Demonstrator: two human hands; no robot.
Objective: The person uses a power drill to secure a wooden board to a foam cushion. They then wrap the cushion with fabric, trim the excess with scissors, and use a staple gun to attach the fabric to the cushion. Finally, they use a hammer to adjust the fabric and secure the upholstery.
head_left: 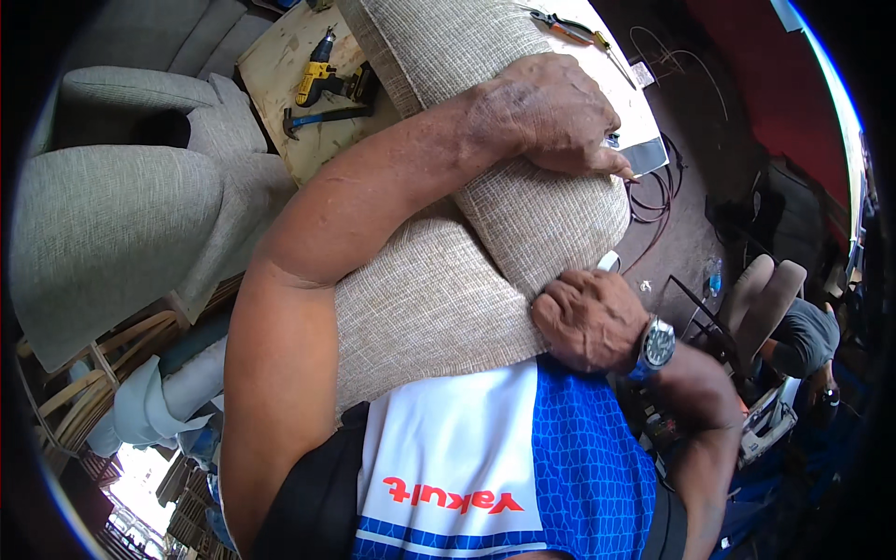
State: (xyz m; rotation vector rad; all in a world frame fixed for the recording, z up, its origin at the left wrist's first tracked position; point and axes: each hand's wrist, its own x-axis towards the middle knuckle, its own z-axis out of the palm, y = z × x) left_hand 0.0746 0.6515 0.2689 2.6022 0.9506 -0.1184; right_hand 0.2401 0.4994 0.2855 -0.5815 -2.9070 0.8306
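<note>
A grey-beige upholstered cushion piece (541, 210) lies across in front of me, with a second fabric-covered section (420, 299) against my body. My left arm reaches over the padding, and my left hand (560, 112) is closed at its far right side. Something small and dark shows between those fingers, too hidden to name. Nearer to me, my right hand (593, 322), with a wristwatch (659, 343) on its wrist, has its fingers curled around the fabric at the right end of the cushion, by the seam between both sections.
On the worktable (271, 75) lie a yellow cordless drill (319, 79), a blue-handled hammer (327, 119) and orange-handled pliers (565, 28). Grey upholstered seating (121, 215) stands at left. A dark red hose (661, 201) coils on the floor; another person (807, 331) is at far right.
</note>
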